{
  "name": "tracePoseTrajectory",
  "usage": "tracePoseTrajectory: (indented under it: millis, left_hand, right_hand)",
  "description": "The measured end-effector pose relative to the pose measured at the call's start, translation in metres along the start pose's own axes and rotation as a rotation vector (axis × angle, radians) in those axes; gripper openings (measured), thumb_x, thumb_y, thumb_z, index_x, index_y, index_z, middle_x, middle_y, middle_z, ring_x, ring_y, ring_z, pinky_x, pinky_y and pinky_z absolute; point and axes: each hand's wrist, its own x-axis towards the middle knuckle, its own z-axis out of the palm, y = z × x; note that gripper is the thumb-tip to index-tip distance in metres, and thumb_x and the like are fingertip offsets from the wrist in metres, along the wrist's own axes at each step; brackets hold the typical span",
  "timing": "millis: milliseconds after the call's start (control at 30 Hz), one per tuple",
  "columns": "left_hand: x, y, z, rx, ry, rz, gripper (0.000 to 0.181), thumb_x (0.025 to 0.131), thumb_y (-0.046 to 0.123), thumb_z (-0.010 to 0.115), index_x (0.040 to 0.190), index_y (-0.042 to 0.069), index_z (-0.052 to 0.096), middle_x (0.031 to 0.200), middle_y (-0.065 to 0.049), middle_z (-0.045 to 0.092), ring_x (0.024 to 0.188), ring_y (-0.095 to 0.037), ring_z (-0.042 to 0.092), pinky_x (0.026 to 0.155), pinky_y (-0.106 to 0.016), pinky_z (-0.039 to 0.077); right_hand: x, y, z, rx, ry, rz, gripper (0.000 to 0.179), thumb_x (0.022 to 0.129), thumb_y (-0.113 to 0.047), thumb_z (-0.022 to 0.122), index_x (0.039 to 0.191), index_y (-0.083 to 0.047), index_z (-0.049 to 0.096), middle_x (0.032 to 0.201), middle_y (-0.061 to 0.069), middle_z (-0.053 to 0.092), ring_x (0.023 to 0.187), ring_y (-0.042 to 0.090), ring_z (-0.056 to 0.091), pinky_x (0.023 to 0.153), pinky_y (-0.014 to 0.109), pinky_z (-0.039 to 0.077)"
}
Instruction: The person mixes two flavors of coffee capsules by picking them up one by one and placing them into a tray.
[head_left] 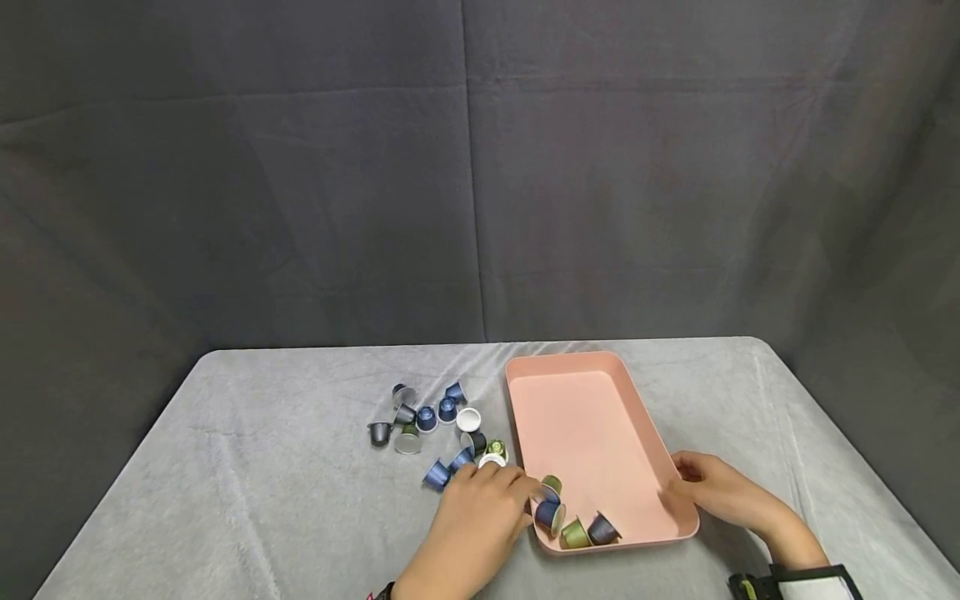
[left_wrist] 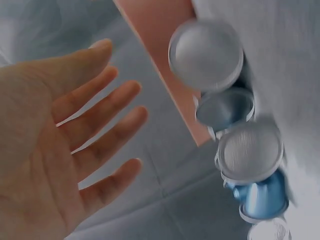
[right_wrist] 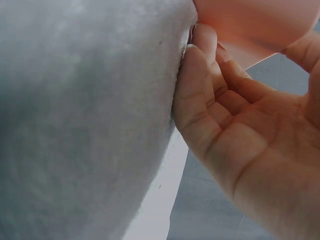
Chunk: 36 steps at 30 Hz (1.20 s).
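Observation:
A pink tray (head_left: 577,417) lies at a slant on the right half of the table. My right hand (head_left: 723,492) grips its right edge, thumb on the rim and curled fingers (right_wrist: 205,37) at the underside. My left hand (head_left: 483,521) is at the tray's near left edge, beside several coffee capsules in that corner: a dark blue one (head_left: 550,517), a green one (head_left: 575,535) and a dark one (head_left: 602,529) among them. In the left wrist view its fingers (left_wrist: 107,115) are spread and relaxed, holding nothing; a row of capsules (left_wrist: 250,152) stands apart from them.
Left of the tray, loose capsules lie scattered, including blue ones (head_left: 437,475), a black one (head_left: 380,433) and a white-lidded one (head_left: 468,419). A grey cloth covers the table (head_left: 300,500). Dark curtains (head_left: 337,208) hang behind it and on both sides.

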Motion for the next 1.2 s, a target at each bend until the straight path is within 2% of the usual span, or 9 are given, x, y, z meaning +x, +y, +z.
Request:
tracePoseTrajectory:
  millis: [167, 367, 533, 667, 900, 1200]
  left_hand:
    - [-0.002, -0.014, -0.006, -0.008, -0.060, -0.058, 0.034, 0.072, 0.032, 0.078, 0.102, 0.020, 0.067, 0.099, 0.007, 0.063, 0.090, -0.012, 0.059, 0.073, -0.031, 0.045]
    - [-0.005, -0.033, -0.009, -0.009, -0.041, -0.106, 0.032, 0.071, 0.025, 0.078, 0.101, 0.018, 0.067, 0.096, 0.005, 0.063, 0.089, -0.014, 0.059, 0.071, -0.032, 0.045]
    - [-0.010, -0.047, -0.010, -0.039, -0.086, -0.183, 0.028, 0.075, 0.021, 0.075, 0.102, 0.016, 0.067, 0.098, 0.002, 0.064, 0.090, -0.018, 0.060, 0.075, -0.037, 0.047]
    - [-0.014, -0.057, -0.008, -0.053, -0.107, -0.214, 0.028, 0.075, 0.020, 0.075, 0.101, 0.013, 0.067, 0.097, 0.000, 0.064, 0.088, -0.021, 0.062, 0.073, -0.038, 0.048]
    - [-0.018, -0.069, -0.001, -0.106, -0.104, -0.277, 0.033, 0.074, 0.021, 0.076, 0.104, 0.011, 0.067, 0.100, -0.002, 0.065, 0.092, -0.025, 0.062, 0.079, -0.041, 0.048]
    - [-0.022, -0.076, 0.006, -0.087, -0.169, -0.334, 0.034, 0.075, 0.021, 0.076, 0.104, 0.009, 0.066, 0.097, -0.005, 0.065, 0.086, -0.026, 0.061, 0.072, -0.042, 0.048]
  right_hand:
    - [0.000, -0.001, 0.001, -0.012, 0.005, 0.011, 0.031, 0.086, -0.011, 0.057, 0.108, 0.011, 0.055, 0.095, 0.012, 0.063, 0.085, 0.019, 0.057, 0.070, 0.026, 0.047]
    - [0.001, 0.000, 0.001, -0.008, 0.008, -0.003, 0.030, 0.086, -0.011, 0.057, 0.107, 0.011, 0.056, 0.095, 0.012, 0.063, 0.084, 0.020, 0.057, 0.069, 0.027, 0.047]
    - [0.002, 0.000, 0.001, -0.014, 0.009, 0.001, 0.030, 0.087, -0.010, 0.057, 0.108, 0.011, 0.056, 0.097, 0.013, 0.063, 0.086, 0.021, 0.057, 0.070, 0.028, 0.047]
    - [0.002, 0.000, 0.001, -0.017, 0.013, 0.009, 0.030, 0.086, -0.010, 0.057, 0.107, 0.011, 0.056, 0.096, 0.012, 0.063, 0.085, 0.021, 0.057, 0.069, 0.028, 0.047]
    - [0.001, -0.001, 0.001, -0.020, 0.014, 0.009, 0.029, 0.086, -0.009, 0.057, 0.106, 0.011, 0.056, 0.095, 0.012, 0.063, 0.085, 0.021, 0.057, 0.069, 0.028, 0.047]
    - [0.000, -0.002, 0.001, -0.031, 0.019, 0.013, 0.030, 0.086, -0.010, 0.057, 0.107, 0.011, 0.056, 0.096, 0.012, 0.063, 0.086, 0.021, 0.057, 0.070, 0.028, 0.047]
